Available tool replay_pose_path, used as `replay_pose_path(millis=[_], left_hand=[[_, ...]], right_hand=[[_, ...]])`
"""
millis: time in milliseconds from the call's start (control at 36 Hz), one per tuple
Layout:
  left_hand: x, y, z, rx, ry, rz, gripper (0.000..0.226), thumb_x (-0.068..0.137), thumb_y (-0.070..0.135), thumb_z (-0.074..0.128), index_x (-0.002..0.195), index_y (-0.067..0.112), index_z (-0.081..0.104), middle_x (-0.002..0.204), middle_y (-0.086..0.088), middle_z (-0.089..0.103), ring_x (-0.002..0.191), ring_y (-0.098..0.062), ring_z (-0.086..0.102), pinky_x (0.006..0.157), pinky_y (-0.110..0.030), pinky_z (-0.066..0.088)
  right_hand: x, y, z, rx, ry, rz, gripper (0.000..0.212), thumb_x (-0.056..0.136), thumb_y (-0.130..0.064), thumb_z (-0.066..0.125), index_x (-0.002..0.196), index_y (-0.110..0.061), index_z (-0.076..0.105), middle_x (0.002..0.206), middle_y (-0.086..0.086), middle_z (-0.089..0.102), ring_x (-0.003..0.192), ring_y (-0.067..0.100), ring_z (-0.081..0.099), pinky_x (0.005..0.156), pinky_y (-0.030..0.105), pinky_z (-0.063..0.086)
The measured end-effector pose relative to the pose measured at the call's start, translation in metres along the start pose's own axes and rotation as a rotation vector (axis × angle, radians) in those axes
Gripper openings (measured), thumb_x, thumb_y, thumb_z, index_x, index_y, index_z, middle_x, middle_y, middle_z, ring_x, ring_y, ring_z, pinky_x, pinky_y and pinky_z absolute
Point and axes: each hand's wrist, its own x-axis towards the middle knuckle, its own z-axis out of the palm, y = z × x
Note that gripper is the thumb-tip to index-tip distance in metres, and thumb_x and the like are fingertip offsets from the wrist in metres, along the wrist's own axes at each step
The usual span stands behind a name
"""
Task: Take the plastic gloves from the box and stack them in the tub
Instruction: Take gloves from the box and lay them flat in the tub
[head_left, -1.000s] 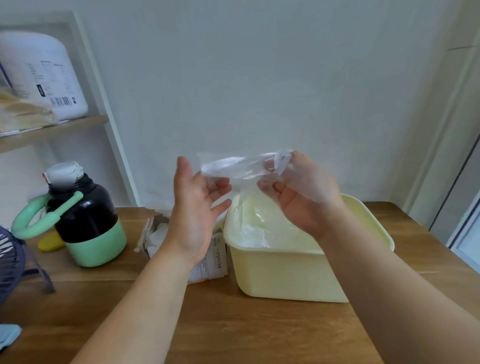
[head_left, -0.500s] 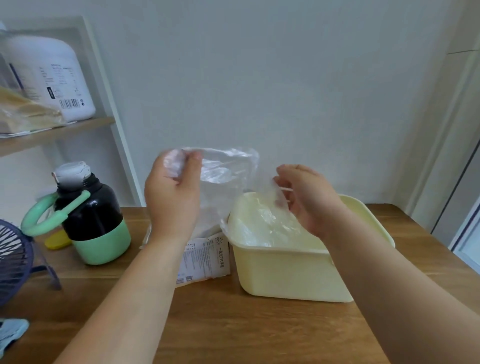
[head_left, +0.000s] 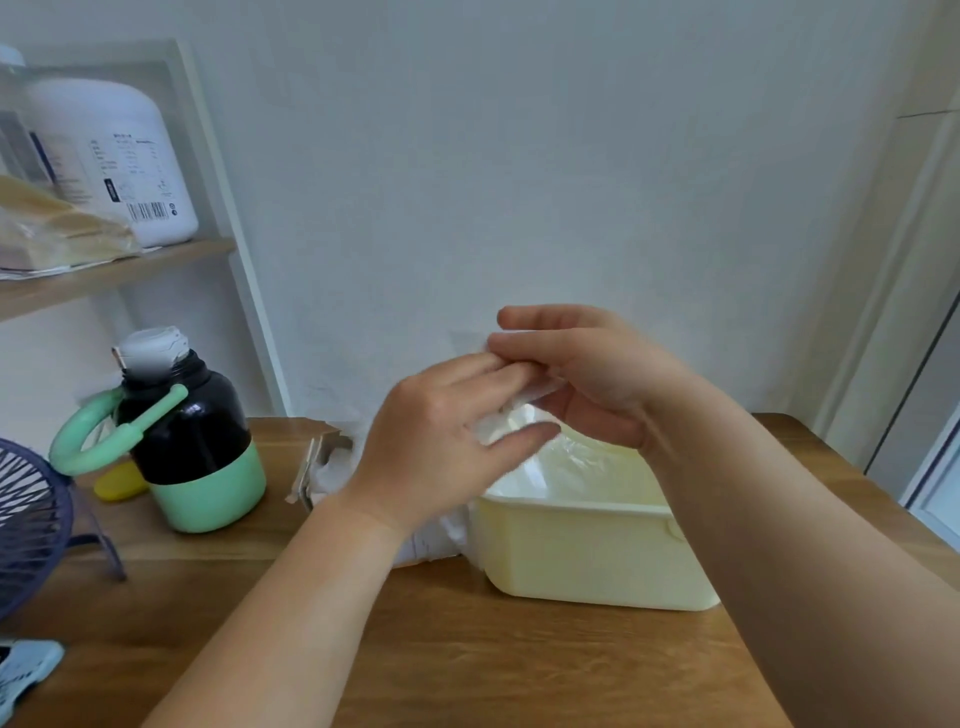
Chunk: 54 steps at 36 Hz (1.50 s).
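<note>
A: Head view, plastic glove (head_left: 506, 423) bunched above the tub (head_left: 571, 512), pinched by left hand (head_left: 441, 447) and right hand (head_left: 597, 384) together?
B: Yes, gripped from both sides, low over the rim.
A: How to finish well?
B: Pull flat, lower slowly, release only when lying smooth. Beside the tub, on the table (head_left: 467, 649): box (head_left: 324, 460), for the next one.

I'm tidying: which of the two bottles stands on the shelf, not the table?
The large white barcode-labelled jug on the wooden shelf; the black bottle with mint-green base stands on the wooden table.
</note>
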Motion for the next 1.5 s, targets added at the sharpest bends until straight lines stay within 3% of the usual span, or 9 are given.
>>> replay_pose_path(millis=[167,278,556,722,889,1000,1167,1306,1500], left_hand=[[-0.002,0.003,-0.008,-0.844,0.222,-0.638,0.023,0.082,0.037,0.064,0.1,0.025,0.07,0.108,0.001,0.069,0.088,-0.023,0.071,0.073,-0.033,0.057],[0.002,0.001,-0.003,-0.739,0.225,-0.782,0.035,0.089,0.005,0.06,0.115,0.028,0.059,0.119,0.008,0.06,0.095,-0.013,0.068,0.07,-0.024,0.054],[-0.006,-0.019,-0.002,-0.953,-0.015,-1.052,0.103,0.062,0.052,0.081,0.149,0.023,0.033,0.125,0.011,0.061,0.107,0.004,0.061,0.088,-0.021,0.05],[0.003,-0.017,0.001,-0.983,0.201,-1.049,0.003,0.083,0.014,0.069,0.085,0.013,0.067,0.078,0.001,0.071,0.071,-0.011,0.067,0.062,-0.022,0.055],[0.01,-0.019,0.012,-0.606,0.3,-0.993,0.01,0.086,0.019,0.069,0.078,0.016,0.063,0.066,0.01,0.062,0.064,-0.004,0.058,0.061,-0.019,0.048],[0.011,-0.018,0.019,-0.363,0.186,-0.985,0.026,0.083,0.029,0.072,0.092,0.009,0.059,0.081,0.003,0.058,0.072,-0.01,0.054,0.068,-0.027,0.045],[0.01,-0.013,0.023,0.454,0.059,-0.844,0.057,0.082,0.034,0.07,0.133,0.024,0.047,0.132,-0.004,0.042,0.122,-0.028,0.038,0.098,-0.045,0.034],[0.015,-0.003,0.036,0.241,-0.393,-0.479,0.041,0.091,0.045,0.055,0.13,0.032,0.058,0.136,0.007,0.05,0.129,-0.02,0.037,0.099,-0.03,0.027],[0.03,-0.002,0.063,0.129,-1.265,-0.684,0.055,0.096,0.051,0.045,0.147,0.035,0.034,0.157,0.012,0.026,0.143,-0.013,0.026,0.112,-0.029,0.024]], right_hand=[[-0.001,0.003,-0.012,0.243,0.004,-0.077,0.023,0.083,0.017,0.05,0.093,-0.002,0.058,0.073,0.012,0.063,0.057,0.021,0.064,0.062,0.027,0.058],[-0.001,0.003,-0.012,0.309,0.028,-0.079,0.025,0.085,0.019,0.045,0.089,-0.002,0.057,0.068,0.01,0.063,0.054,0.02,0.063,0.055,0.024,0.055],[-0.007,-0.008,-0.017,0.533,-0.099,-0.072,0.024,0.066,0.01,0.046,0.081,-0.006,0.056,0.071,0.008,0.056,0.058,0.015,0.051,0.056,0.021,0.053],[-0.002,-0.008,-0.03,0.369,0.089,-0.031,0.017,0.079,0.002,0.052,0.087,-0.012,0.046,0.072,0.008,0.052,0.056,0.016,0.054,0.057,0.023,0.053],[-0.008,-0.002,-0.039,0.092,0.274,0.119,0.044,0.068,-0.024,0.072,0.1,-0.007,0.047,0.082,0.012,0.052,0.061,0.025,0.053,0.077,0.044,0.055],[-0.006,0.006,-0.049,0.076,0.504,0.101,0.063,0.083,0.012,0.06,0.138,-0.007,0.034,0.078,0.012,0.056,0.052,0.017,0.056,0.052,0.032,0.058],[-0.016,0.009,-0.078,-0.531,0.676,0.218,0.055,0.089,-0.002,0.051,0.137,-0.023,0.033,0.078,0.01,0.053,0.055,0.018,0.055,0.071,0.035,0.057],[-0.02,0.022,-0.098,-1.086,0.63,0.311,0.08,0.087,0.002,0.045,0.148,-0.035,0.008,0.077,0.006,0.055,0.073,0.029,0.068,0.072,0.041,0.057],[-0.018,0.034,-0.119,-1.466,0.428,0.384,0.076,0.083,0.004,0.045,0.147,-0.031,0.025,0.096,0.005,0.059,0.08,0.026,0.063,0.074,0.034,0.055]])
